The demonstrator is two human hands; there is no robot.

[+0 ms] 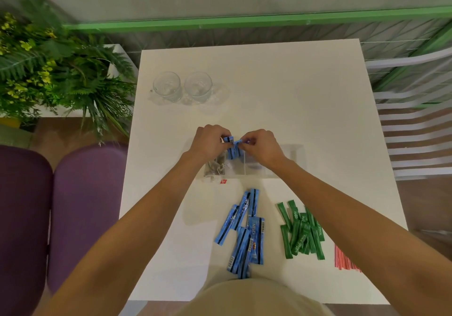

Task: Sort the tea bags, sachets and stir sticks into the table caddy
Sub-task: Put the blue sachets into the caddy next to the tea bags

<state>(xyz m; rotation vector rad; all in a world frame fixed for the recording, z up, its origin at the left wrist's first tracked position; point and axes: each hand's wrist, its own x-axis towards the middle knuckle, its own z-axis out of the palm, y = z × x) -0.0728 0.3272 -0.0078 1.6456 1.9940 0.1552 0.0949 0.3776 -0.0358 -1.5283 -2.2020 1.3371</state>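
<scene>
Blue coffee sachets [232, 150] pinched at top ends by left hand [208, 144] and right hand [263, 148]; judged light, limp, slippery.

Both hands meet over a clear caddy [291, 159] on the white table [281, 83]: the left hand [208, 142] and right hand [263, 147] pinch a small bundle of blue sachets [233, 150] upright above a middle compartment. Tea bags [215, 166] sit in the left compartment. Nearer lie loose blue sachets [244, 232], green sachets [302, 232] and red stir sticks [344, 258] (at the table's right edge). Two glasses [182, 87] stand beyond.
</scene>
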